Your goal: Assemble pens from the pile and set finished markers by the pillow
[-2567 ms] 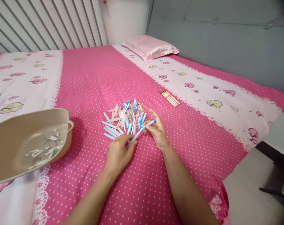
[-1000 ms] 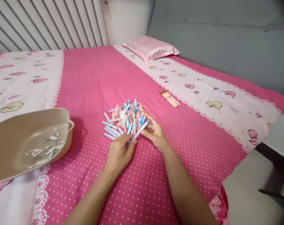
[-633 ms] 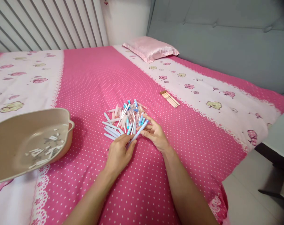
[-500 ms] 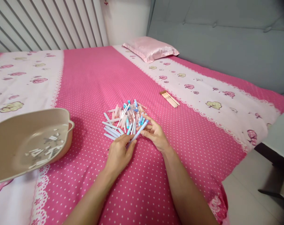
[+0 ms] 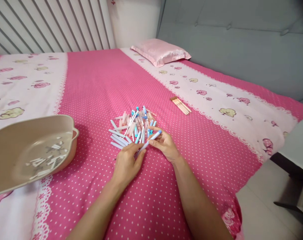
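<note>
A pale blue pen (image 5: 155,136) with a darker blue end slants up to the right between my two hands. The lower part of it is in the closed fingers of my left hand (image 5: 126,161). My right hand (image 5: 166,146) pinches it higher up, with the blue end sticking out past the fingers. Just beyond both hands lies a loose pile of pen parts (image 5: 131,129) in lilac, pale pink, white and turquoise. Several lilac barrels (image 5: 118,140) rest beside my left hand. The pen's lowest part is hidden by my left hand.
A beige basin (image 5: 21,140) holding small white pieces (image 5: 43,161) stands at the left. Several light wooden sticks (image 5: 181,106) lie together right of the pile. A pink pillow (image 5: 161,52) is at the back, on a pink dotted bedspread (image 5: 96,86).
The pen's blue end has shifted slightly right and down, and my right fingers have slid lower along the pen. My left hand has stayed in place.
</note>
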A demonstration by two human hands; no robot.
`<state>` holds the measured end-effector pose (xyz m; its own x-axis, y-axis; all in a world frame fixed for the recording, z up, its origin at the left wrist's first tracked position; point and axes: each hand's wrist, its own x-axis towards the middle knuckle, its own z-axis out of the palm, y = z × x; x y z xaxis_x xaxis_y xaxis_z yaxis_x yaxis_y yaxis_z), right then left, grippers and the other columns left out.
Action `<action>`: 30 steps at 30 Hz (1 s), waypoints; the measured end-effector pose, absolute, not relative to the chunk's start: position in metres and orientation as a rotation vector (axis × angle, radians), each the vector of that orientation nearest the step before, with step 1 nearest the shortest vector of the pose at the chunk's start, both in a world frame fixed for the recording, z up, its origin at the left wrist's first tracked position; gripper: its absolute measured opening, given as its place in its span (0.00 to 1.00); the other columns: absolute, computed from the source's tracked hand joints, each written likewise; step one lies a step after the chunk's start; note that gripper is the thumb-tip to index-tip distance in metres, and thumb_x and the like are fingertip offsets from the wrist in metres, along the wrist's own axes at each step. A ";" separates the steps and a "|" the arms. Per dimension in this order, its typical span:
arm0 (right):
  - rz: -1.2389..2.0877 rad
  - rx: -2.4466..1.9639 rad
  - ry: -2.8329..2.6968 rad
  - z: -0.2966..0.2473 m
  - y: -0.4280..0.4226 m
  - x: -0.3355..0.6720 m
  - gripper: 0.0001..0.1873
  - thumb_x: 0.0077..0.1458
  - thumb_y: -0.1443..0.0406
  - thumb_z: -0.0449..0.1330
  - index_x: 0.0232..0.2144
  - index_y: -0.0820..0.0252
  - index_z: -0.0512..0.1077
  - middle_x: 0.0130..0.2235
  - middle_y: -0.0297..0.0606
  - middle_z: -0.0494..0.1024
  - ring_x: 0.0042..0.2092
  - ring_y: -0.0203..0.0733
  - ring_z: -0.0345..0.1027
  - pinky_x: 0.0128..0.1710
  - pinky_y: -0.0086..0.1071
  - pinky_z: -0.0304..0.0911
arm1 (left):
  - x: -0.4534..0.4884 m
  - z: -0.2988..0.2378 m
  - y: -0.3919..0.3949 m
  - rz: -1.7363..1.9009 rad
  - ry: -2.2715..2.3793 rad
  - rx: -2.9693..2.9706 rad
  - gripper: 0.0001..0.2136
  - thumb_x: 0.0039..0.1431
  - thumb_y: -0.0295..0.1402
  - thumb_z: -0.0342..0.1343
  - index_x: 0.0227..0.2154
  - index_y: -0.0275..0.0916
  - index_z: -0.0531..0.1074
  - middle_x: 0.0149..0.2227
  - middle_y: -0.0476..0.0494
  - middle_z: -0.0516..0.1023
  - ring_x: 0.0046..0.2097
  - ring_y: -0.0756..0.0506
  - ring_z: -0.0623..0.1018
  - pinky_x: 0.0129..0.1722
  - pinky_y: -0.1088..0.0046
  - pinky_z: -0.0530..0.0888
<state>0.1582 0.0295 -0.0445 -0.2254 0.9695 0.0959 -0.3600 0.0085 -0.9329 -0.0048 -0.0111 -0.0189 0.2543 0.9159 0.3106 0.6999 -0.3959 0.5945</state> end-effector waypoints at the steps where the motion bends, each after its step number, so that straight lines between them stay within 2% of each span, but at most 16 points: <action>1: 1.498 -0.774 -1.115 -0.045 0.030 0.158 0.27 0.42 0.66 0.67 0.47 0.56 0.68 0.31 0.30 0.75 0.34 0.32 0.70 0.39 0.27 0.67 | -0.005 -0.019 -0.011 0.895 1.483 2.197 0.10 0.59 0.34 0.50 0.39 0.37 0.73 0.34 0.44 0.78 0.34 0.46 0.76 0.35 0.70 0.69; 6: 1.536 -0.803 -1.095 -0.045 0.030 0.158 0.28 0.40 0.65 0.68 0.47 0.56 0.69 0.32 0.31 0.76 0.34 0.33 0.70 0.40 0.29 0.68 | -0.005 -0.018 -0.011 0.874 1.490 2.189 0.10 0.59 0.34 0.49 0.38 0.38 0.74 0.34 0.43 0.79 0.34 0.45 0.76 0.35 0.70 0.70; 13: 1.571 -0.794 -1.084 -0.042 0.029 0.160 0.35 0.41 0.65 0.68 0.53 0.56 0.64 0.35 0.33 0.77 0.38 0.36 0.72 0.46 0.34 0.66 | -0.005 -0.016 -0.011 0.790 1.467 2.155 0.13 0.62 0.36 0.46 0.40 0.38 0.73 0.34 0.43 0.78 0.34 0.45 0.76 0.35 0.71 0.69; 25: 1.628 -0.750 -1.099 -0.042 0.028 0.162 0.36 0.44 0.67 0.66 0.56 0.55 0.60 0.37 0.34 0.78 0.39 0.36 0.72 0.48 0.34 0.66 | -0.005 -0.013 -0.012 0.736 1.452 2.128 0.14 0.63 0.34 0.43 0.44 0.39 0.72 0.35 0.43 0.78 0.36 0.44 0.75 0.35 0.69 0.68; 30: 1.629 -0.753 -1.094 -0.041 0.027 0.162 0.36 0.44 0.67 0.66 0.56 0.54 0.60 0.37 0.34 0.78 0.39 0.36 0.73 0.48 0.36 0.66 | -0.005 -0.013 -0.013 0.722 1.477 2.131 0.14 0.63 0.35 0.43 0.42 0.38 0.73 0.34 0.42 0.78 0.35 0.44 0.76 0.34 0.70 0.68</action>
<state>0.1615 0.0269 -0.0405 -0.3131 0.9492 0.0302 -0.3872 -0.0985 -0.9167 -0.0049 -0.0128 -0.0130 0.2912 0.9424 0.1646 0.7090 -0.3281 0.6242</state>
